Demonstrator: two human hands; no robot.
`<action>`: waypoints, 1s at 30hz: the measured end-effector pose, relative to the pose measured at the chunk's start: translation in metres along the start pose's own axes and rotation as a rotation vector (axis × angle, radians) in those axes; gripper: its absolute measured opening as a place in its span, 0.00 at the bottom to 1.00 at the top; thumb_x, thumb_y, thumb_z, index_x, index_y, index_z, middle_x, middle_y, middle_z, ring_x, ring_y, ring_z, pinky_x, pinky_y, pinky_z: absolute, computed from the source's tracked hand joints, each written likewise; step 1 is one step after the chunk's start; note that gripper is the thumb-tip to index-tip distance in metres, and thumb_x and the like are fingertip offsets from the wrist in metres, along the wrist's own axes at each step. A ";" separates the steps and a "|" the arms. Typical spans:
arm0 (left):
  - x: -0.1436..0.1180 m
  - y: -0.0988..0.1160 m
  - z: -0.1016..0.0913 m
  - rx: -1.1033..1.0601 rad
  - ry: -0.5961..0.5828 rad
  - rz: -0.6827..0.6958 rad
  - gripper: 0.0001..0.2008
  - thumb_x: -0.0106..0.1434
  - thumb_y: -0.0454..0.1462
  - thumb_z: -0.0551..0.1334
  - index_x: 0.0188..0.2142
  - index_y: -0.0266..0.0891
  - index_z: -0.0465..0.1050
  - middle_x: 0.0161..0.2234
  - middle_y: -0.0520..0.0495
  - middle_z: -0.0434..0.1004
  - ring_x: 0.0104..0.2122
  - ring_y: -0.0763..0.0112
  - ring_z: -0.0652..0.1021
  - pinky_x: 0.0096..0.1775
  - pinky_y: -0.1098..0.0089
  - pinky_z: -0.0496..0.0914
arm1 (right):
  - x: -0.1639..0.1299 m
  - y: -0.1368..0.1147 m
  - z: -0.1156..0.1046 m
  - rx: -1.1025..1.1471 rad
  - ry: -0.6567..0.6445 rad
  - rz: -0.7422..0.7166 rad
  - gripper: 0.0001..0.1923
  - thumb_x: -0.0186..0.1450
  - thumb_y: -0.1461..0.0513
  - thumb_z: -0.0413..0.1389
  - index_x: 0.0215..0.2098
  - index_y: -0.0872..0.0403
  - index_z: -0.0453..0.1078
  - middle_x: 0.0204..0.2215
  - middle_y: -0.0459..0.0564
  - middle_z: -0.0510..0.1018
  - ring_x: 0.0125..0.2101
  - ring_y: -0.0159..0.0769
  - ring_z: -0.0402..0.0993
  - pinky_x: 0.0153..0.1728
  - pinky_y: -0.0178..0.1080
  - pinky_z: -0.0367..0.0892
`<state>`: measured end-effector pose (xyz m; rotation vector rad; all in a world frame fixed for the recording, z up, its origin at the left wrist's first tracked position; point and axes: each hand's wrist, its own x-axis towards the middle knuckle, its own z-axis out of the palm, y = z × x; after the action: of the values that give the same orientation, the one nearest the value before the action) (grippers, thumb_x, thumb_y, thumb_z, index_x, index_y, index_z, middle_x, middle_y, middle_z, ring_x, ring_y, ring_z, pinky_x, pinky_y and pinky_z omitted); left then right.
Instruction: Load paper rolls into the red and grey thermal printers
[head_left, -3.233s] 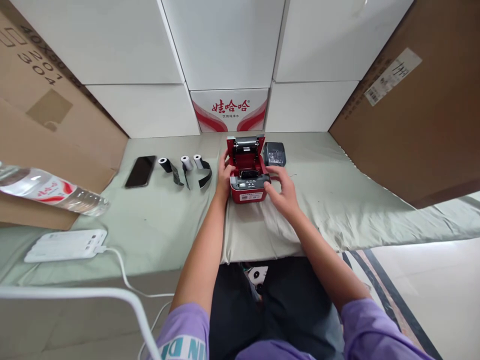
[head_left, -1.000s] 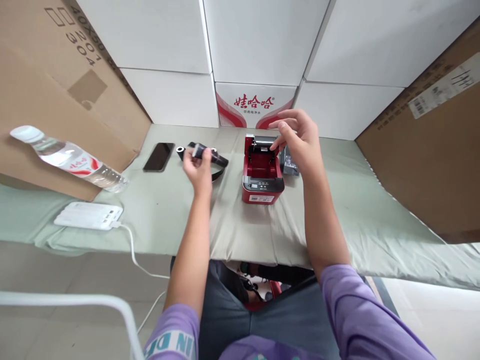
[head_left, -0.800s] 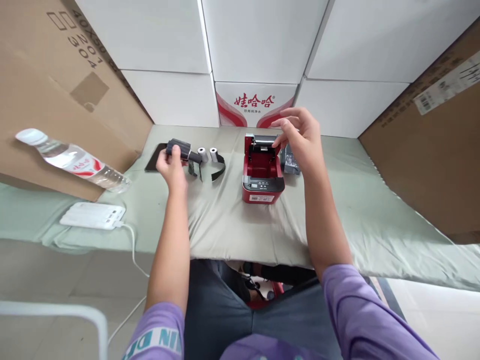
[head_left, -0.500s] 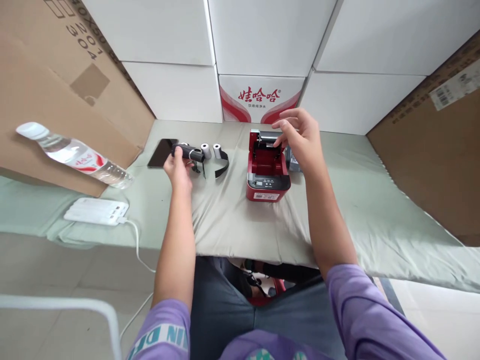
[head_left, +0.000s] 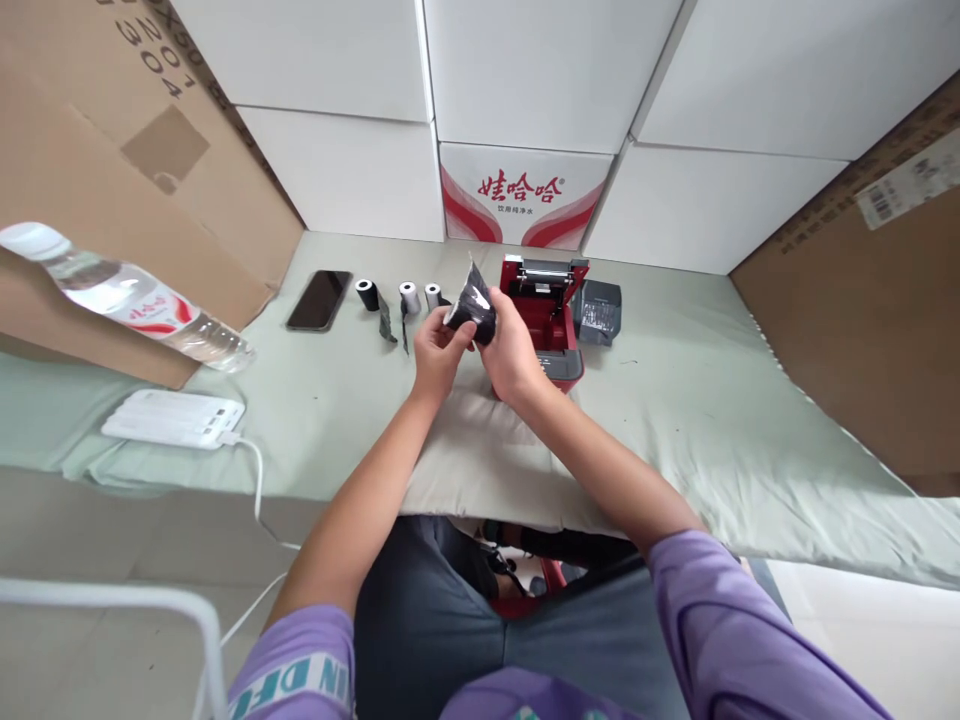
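Observation:
Both my hands meet in front of the red printer (head_left: 551, 362) and hold a black paper roll (head_left: 477, 312), its loose dark end sticking up. My left hand (head_left: 439, 350) is closed on its left side, thumb towards the lower edge. My right hand (head_left: 512, 345) wraps round the right side and covers part of the printer. The printer's lid (head_left: 546, 280) stands raised at the back. Left of my hands, a dark roll (head_left: 367, 294) and two white-ended rolls (head_left: 409, 297) (head_left: 433, 295) stand on the cloth, with dark strips hanging off.
A phone (head_left: 320, 300) lies to the left, and a dark plastic packet (head_left: 601, 312) sits right of the printer. A water bottle (head_left: 142, 300) and a white power bank with a cable (head_left: 176, 418) are far left. Cardboard boxes (head_left: 862, 320) and white boxes (head_left: 345, 170) border the table.
My left hand has brought the black roll to the right, away from the phone. My right hand has come down from beside the raised lid and taken hold of the roll too.

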<state>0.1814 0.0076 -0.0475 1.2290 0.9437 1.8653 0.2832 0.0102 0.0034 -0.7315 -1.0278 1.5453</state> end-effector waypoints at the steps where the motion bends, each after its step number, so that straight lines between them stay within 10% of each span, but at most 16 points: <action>1: -0.001 -0.001 0.002 0.010 -0.015 0.015 0.20 0.57 0.53 0.74 0.34 0.40 0.75 0.27 0.53 0.73 0.24 0.76 0.75 0.27 0.74 0.72 | -0.001 -0.002 0.000 0.064 0.025 0.031 0.16 0.71 0.47 0.49 0.45 0.49 0.65 0.38 0.48 0.75 0.45 0.38 0.76 0.48 0.45 0.76; 12: 0.009 0.000 -0.014 0.218 0.028 0.173 0.21 0.59 0.53 0.72 0.39 0.39 0.76 0.33 0.49 0.78 0.34 0.69 0.80 0.38 0.70 0.76 | -0.019 -0.024 0.013 0.317 0.078 0.190 0.21 0.69 0.48 0.48 0.55 0.49 0.63 0.52 0.53 0.77 0.59 0.44 0.72 0.63 0.55 0.66; 16: 0.039 0.006 -0.062 0.396 0.323 0.286 0.19 0.60 0.49 0.71 0.41 0.37 0.75 0.35 0.48 0.77 0.37 0.68 0.80 0.42 0.69 0.75 | -0.044 0.011 0.025 0.225 0.071 0.176 0.21 0.69 0.48 0.51 0.57 0.48 0.60 0.59 0.54 0.71 0.62 0.42 0.70 0.68 0.51 0.59; 21: 0.063 0.006 -0.125 0.684 0.623 0.189 0.11 0.62 0.37 0.65 0.44 0.36 0.74 0.41 0.45 0.78 0.45 0.63 0.80 0.51 0.65 0.74 | -0.094 0.087 0.029 -0.169 -0.249 0.074 0.18 0.70 0.54 0.54 0.56 0.48 0.61 0.58 0.56 0.70 0.55 0.42 0.74 0.62 0.51 0.67; 30: 0.058 -0.004 -0.149 1.004 0.707 -0.097 0.20 0.57 0.31 0.61 0.50 0.40 0.67 0.47 0.41 0.78 0.50 0.57 0.79 0.57 0.57 0.70 | -0.100 0.116 0.019 -0.303 -0.396 0.010 0.15 0.70 0.60 0.54 0.54 0.51 0.61 0.50 0.54 0.71 0.42 0.37 0.76 0.47 0.46 0.74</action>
<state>0.0244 0.0298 -0.0683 0.9491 2.4727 1.7809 0.2382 -0.0960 -0.0994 -0.6465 -1.5793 1.5973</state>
